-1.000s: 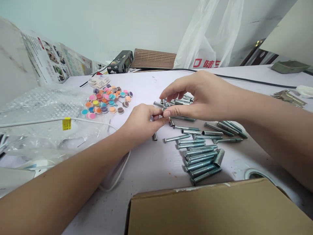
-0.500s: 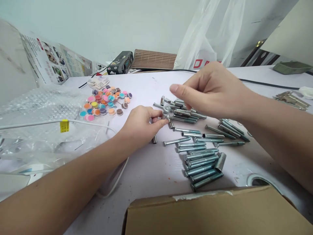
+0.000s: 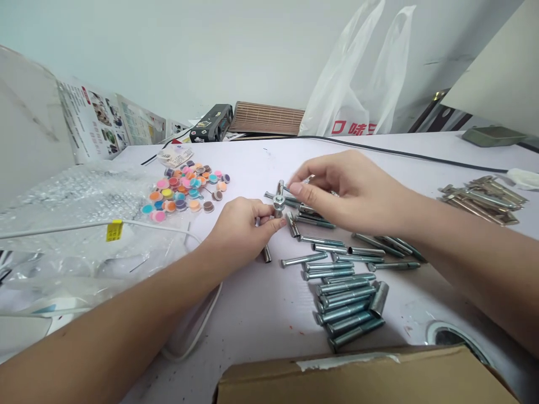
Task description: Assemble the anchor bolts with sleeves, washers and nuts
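My left hand [image 3: 244,224] pinches an expansion bolt [image 3: 278,204] upright between thumb and fingers, its nut and washer on top. Just right of it, my right hand [image 3: 337,188] hovers with curled fingers and the thumb close to the index fingertip; nothing shows between them. Beneath and behind the right hand lies a pile of metal sleeves and bolts [image 3: 314,220], partly hidden. A short slotted sleeve [image 3: 292,224] rests beside the held bolt. Nearer me, several loose bolts [image 3: 345,300] lie in a row, with a wider sleeve [image 3: 379,299] against their ends.
Assembled bolts [image 3: 484,199] are heaped at the right. Colourful small paint pots [image 3: 181,191] and bubble wrap [image 3: 76,196] lie on the left. A cardboard box [image 3: 362,379] stands at the front edge. A white plastic bag [image 3: 349,84] is at the back.
My right hand has come down and left, closer to the held bolt. The bolt in my left hand now stands upright with its nut facing up. The view has tilted slightly.
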A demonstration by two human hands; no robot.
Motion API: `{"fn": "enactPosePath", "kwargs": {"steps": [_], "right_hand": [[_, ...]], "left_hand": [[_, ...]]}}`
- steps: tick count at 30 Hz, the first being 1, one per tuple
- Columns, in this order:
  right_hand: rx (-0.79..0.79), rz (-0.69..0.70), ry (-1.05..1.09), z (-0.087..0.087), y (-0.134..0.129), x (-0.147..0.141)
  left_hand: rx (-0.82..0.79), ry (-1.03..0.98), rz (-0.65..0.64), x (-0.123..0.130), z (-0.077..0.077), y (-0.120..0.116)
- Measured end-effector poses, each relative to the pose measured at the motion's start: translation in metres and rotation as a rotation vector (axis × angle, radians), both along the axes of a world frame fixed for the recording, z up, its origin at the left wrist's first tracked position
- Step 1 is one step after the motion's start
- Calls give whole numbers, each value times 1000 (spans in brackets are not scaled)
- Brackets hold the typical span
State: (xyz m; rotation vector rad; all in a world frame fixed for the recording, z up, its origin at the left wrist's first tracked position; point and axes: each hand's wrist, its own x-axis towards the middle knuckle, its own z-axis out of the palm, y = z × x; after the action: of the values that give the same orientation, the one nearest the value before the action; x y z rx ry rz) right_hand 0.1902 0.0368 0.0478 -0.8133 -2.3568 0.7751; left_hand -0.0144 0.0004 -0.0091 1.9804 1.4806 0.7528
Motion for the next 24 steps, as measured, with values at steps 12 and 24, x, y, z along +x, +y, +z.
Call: {"fn": "enactPosePath", "kwargs": {"steps": [12, 24], "right_hand": [[-181, 81, 142, -10, -3, -2], [-191, 39, 199, -15, 0, 3]], "left_hand": [[-30, -26, -24, 0, 0, 2], [-65, -35, -17, -1, 0, 1]]}}
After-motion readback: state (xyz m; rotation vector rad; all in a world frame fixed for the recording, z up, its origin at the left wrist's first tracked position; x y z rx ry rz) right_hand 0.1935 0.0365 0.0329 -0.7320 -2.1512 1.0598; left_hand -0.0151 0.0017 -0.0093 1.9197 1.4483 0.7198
